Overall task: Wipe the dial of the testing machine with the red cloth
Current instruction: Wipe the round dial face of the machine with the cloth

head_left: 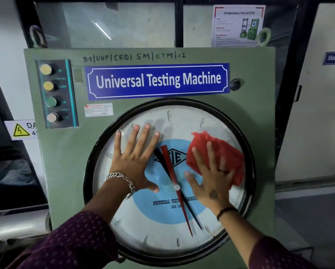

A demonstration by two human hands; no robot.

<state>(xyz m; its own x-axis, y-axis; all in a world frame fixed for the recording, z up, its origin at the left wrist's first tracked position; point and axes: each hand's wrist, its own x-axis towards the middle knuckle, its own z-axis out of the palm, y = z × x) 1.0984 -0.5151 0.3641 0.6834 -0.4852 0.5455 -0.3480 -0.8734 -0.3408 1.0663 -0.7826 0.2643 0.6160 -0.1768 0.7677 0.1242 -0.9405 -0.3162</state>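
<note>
Dial (158, 226), lower centre of frame: left hand (132, 162) spread flat on glass, centre-left. Right hand (211, 183) spread, pressing red cloth (226, 152) against dial's right side.

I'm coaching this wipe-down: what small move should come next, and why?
Probably slide the right hand, which presses the red cloth flat on the dial glass at its upper right, downward along the rim. The lower half looks unreached, and the left hand rests flat on the upper left, bracing.
</note>
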